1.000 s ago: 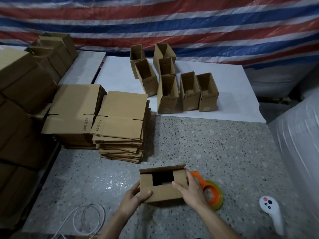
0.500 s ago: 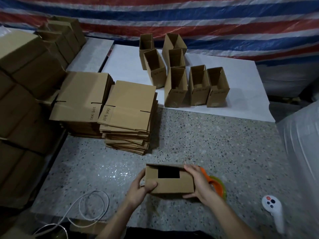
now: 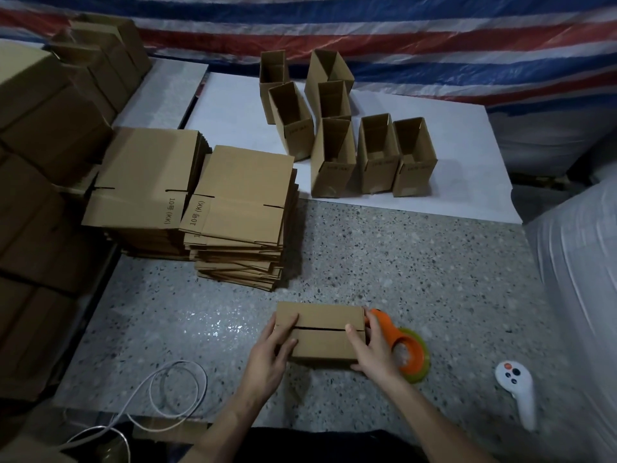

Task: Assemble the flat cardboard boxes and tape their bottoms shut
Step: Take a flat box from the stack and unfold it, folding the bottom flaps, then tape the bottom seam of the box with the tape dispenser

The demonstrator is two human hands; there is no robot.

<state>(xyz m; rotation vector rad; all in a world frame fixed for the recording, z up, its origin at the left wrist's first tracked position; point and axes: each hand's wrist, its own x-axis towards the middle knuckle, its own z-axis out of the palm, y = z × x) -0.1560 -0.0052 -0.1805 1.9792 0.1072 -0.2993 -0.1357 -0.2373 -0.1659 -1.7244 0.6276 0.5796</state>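
A small cardboard box (image 3: 322,332) lies on the speckled table (image 3: 417,262) in front of me, its bottom flaps folded shut with a seam across the middle. My left hand (image 3: 270,355) grips the box's left end, thumb on top. My right hand (image 3: 372,354) grips its right end, thumb pressing near the seam. An orange tape dispenser (image 3: 402,347) with a roll of tape lies just right of the box, partly behind my right hand. Two stacks of flat boxes (image 3: 233,212) sit at the left. Several assembled boxes (image 3: 344,128) stand open on a white sheet (image 3: 467,182) at the back.
Big cardboard cartons (image 3: 40,155) pile up along the left edge. A white cable (image 3: 173,392) loops at the near left. A white handheld controller (image 3: 517,392) lies at the near right. A plastic-wrapped bundle (image 3: 584,279) stands at the right. A striped tarp (image 3: 400,38) hangs behind.
The box's flaps, open with a dark gap before, are now folded shut flat. Both hands shifted onto the box's top ends. The view tilted nearer.
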